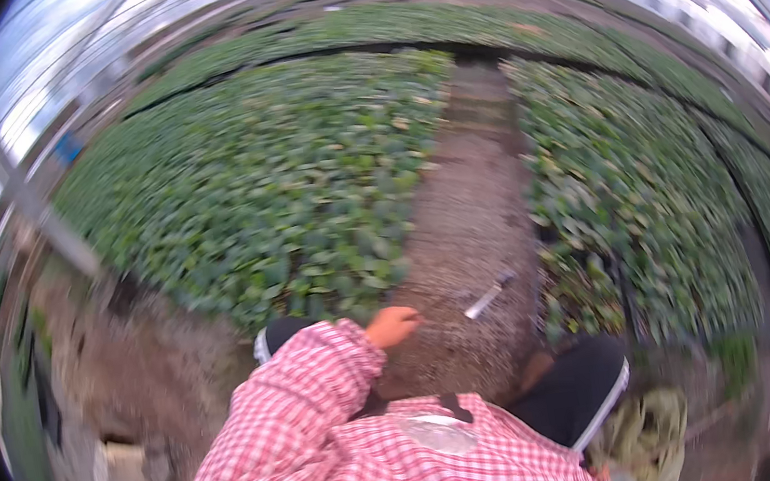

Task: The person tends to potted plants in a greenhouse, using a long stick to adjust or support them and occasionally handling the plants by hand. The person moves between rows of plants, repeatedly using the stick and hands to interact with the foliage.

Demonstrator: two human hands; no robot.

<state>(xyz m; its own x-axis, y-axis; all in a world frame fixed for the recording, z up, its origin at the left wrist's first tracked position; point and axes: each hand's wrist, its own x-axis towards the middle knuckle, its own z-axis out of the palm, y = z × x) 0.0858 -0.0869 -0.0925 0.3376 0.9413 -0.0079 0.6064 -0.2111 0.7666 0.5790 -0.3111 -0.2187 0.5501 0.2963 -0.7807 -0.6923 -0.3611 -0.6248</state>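
My left hand (395, 326) reaches out of a red checked sleeve over the near end of a dirt path (461, 208), its fingers pointing right. It is blurred, and whether it holds anything cannot be told. A small pale tool or strip with a darker end (485, 300) lies on the path to its right. At the lower right, a bit of skin that appears to be my right hand (600, 476) shows beside a yellowish-green bag or cloth (648, 436); its fingers are hidden. Dense green leafy plants (292, 201) grow just beyond my left hand.
More leafy plants (612, 189) line the path's right side. A grey post (50, 219) rises at the left, with a blue object (68, 147) farther back. A pale block (120, 471) sits on the soil at the lower left. My black-trousered knees are bent on both sides.
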